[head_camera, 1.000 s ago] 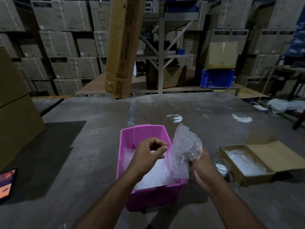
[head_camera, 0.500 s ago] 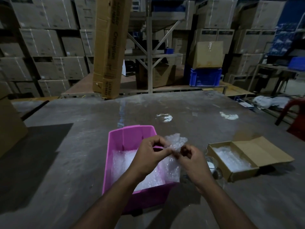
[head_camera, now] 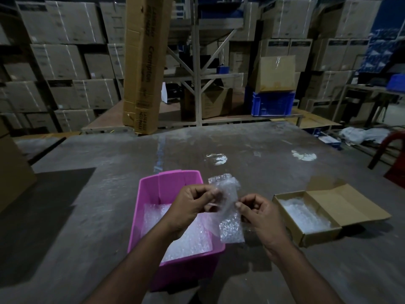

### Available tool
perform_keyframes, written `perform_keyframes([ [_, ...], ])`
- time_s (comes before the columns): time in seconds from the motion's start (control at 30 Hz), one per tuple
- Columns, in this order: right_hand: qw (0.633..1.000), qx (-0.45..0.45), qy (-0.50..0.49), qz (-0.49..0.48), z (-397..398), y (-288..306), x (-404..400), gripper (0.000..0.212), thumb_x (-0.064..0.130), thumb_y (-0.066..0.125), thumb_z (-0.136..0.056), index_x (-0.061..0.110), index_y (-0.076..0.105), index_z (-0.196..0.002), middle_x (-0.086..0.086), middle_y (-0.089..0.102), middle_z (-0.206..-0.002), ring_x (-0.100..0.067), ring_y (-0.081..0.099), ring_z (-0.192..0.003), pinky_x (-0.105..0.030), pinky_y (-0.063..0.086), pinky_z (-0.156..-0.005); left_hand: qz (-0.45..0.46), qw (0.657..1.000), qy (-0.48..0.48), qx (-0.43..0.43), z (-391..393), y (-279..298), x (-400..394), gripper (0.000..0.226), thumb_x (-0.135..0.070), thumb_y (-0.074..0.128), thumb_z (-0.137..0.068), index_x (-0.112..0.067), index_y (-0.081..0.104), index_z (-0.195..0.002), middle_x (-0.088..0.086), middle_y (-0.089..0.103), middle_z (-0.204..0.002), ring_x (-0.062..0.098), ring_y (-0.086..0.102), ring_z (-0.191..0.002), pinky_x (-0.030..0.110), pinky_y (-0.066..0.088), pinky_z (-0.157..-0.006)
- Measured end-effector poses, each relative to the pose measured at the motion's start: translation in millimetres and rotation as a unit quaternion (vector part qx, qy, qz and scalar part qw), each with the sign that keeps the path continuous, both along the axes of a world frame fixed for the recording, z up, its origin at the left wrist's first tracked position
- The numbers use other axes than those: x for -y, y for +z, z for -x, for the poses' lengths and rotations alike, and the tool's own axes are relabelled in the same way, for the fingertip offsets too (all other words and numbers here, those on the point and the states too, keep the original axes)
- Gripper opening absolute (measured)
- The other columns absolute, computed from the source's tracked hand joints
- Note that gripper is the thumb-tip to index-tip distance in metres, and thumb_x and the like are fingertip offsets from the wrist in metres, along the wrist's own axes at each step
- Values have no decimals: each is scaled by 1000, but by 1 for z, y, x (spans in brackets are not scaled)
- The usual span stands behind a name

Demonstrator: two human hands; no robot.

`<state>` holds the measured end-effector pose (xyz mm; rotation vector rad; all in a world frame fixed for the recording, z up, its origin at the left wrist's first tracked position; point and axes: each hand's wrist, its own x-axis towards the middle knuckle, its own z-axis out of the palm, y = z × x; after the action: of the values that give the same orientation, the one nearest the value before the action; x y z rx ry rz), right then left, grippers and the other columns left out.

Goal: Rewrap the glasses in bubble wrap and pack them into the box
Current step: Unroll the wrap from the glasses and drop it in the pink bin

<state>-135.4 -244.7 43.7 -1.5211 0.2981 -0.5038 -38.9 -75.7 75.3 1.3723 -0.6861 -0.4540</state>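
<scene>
- Left hand (head_camera: 192, 207) pinches the left edge of a bubble wrap sheet (head_camera: 230, 207); right hand (head_camera: 260, 213) pinches its right edge; the sheet hangs between them above the tabletop (head_camera: 87, 205), part folded and not yet spread.
- A pink bin (head_camera: 153, 194) sits under the left hand, holding further bubble wrap; a cardboard box (head_camera: 306, 235) lies open to the right, its flap folded out — something pale and wrap-like lines its tray.
- No glass can be made out; the right hand covers the tabletop between bin and box, and the light is dim.
- Judged stage: early — the sheet is being opened out, nothing wrapped with it as yet.
- Recommended handling: draw the two edges apart evenly until the sheet lies flat; keep the pinches at the corners so the middle stays free for a glass; lay it on bare tabletop between bin and box.
- Risk noted: the film is light and clings to itself; a hasty pull may leave a fold, giving thin cover on one side of the glass.
</scene>
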Motion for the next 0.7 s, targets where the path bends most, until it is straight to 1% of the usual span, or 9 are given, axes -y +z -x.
perform_keyframes([
  [0.2,1000,9,-13,-6,4,0,9,4,9,75,-86,11,72,-88,-12,75,-87,-29,70,-84,-45,58,-81,-3,999,21,-30,0,-1,9,45,-33,52,-99,6,70,-112,27,69,-117,32,68,-104,39,59,-89],
  [0.27,1000,16,-19,-10,5,2,13,4,9,74,-86,12,72,-86,-10,75,-88,-31,72,-88,-45,59,-82,7,999,37,-38,1,2,13,43,-32,52,-98,3,69,-115,23,71,-117,32,69,-107,40,59,-90],
  [0.37,999,11,-40,3,8,-1,18,3,11,73,-87,13,72,-90,-4,76,-90,-23,73,-88,-39,60,-83,32,995,78,-61,-3,5,18,40,-32,53,-96,0,70,-114,20,73,-114,30,70,-102,40,60,-89],
  [0.43,999,0,-29,21,13,-2,20,6,13,73,-88,15,72,-93,-1,76,-91,-19,73,-90,-36,59,-85,40,990,115,-66,-11,5,20,33,-29,54,-99,-2,70,-110,16,74,-107,27,70,-96,37,61,-83],
  [0.5,997,-57,34,39,21,-1,23,14,12,73,-88,18,71,-100,4,77,-95,-16,72,-95,-31,59,-84,40,986,145,-69,-18,7,22,26,-25,51,-103,-6,68,-107,8,73,-95,21,68,-88,32,60,-76],
  [0.57,978,-126,124,109,30,0,31,24,5,72,-88,16,70,-108,8,77,-98,-12,72,-99,-28,58,-86,41,984,159,-71,-22,11,23,23,-23,48,-105,-7,65,-107,1,70,-86,15,66,-81,30,60,-72],
  [0.6,963,-164,143,158,33,2,35,26,1,72,-87,13,68,-111,8,75,-100,-14,71,-101,-27,58,-86,41,983,167,-70,-23,13,23,24,-24,46,-106,-8,63,-108,-1,70,-85,14,65,-80,29,59,-71],
  [0.63,957,-189,137,171,34,1,41,27,-1,72,-87,12,68,-110,7,74,-101,-18,72,-100,-29,58,-84,39,982,172,-64,-23,15,22,25,-26,45,-107,-9,63,-109,-1,71,-85,14,65,-80,28,58,-71],
  [0.7,977,-178,79,82,31,-2,52,20,0,68,-90,14,72,-103,-4,76,-97,-23,75,-84,-37,62,-66,35,983,177,-43,-23,20,21,31,-33,42,-107,-9,61,-112,7,74,-96,25,64,-85,37,53,-75],
])
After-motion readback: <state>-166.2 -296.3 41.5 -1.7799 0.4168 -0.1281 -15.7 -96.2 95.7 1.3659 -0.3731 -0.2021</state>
